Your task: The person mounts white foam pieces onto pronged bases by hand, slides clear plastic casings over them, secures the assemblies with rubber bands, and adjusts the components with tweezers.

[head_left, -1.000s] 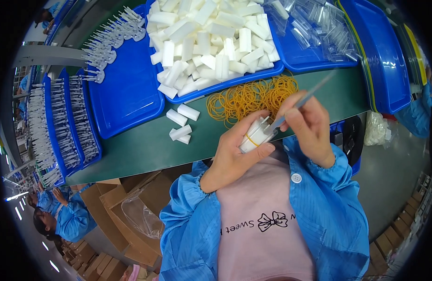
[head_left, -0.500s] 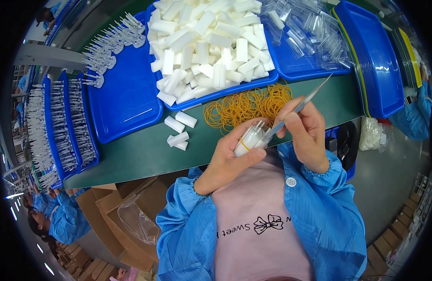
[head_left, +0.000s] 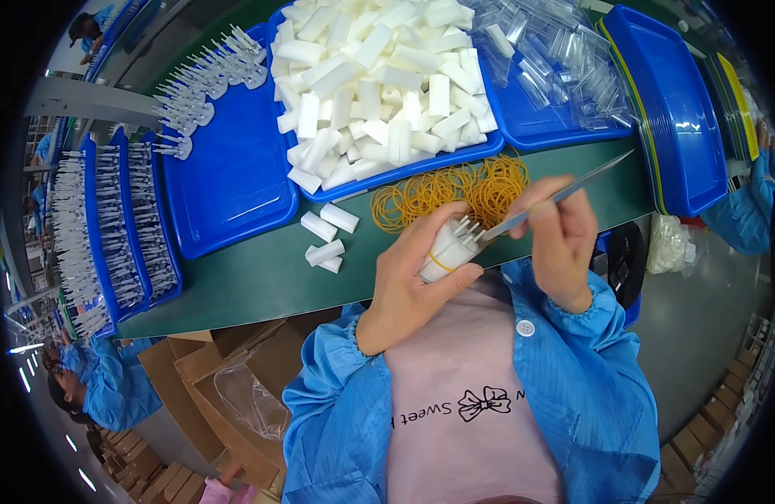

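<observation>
My left hand (head_left: 417, 281) is closed around a white, rounded part (head_left: 446, 256) with thin prongs sticking up from its top. Clear plastic shows around the part, and a yellow rubber band (head_left: 438, 262) circles it. In my right hand (head_left: 562, 244) are metal tweezers (head_left: 580, 182), their pointed end up and to the right. Their broader end meets the top of the white part beside the prongs. Just beyond my hands lies a pile of yellow rubber bands (head_left: 454, 189). Several loose white foam blocks (head_left: 342, 217) lie left of them.
A blue tray heaped with white foam blocks (head_left: 370, 92) stands ahead. Right of it, another blue tray (head_left: 530, 134) holds clear plastic pieces; stacked trays (head_left: 681, 109) stand beyond. On the left are a blue tray (head_left: 228, 176) and rows of white pronged parts (head_left: 76, 244). Cardboard boxes (head_left: 186, 378) sit below.
The pointed end of the tweezers has swung right and down as my right hand turned. My left hand still grips the white part, with its prongs a little more in view.
</observation>
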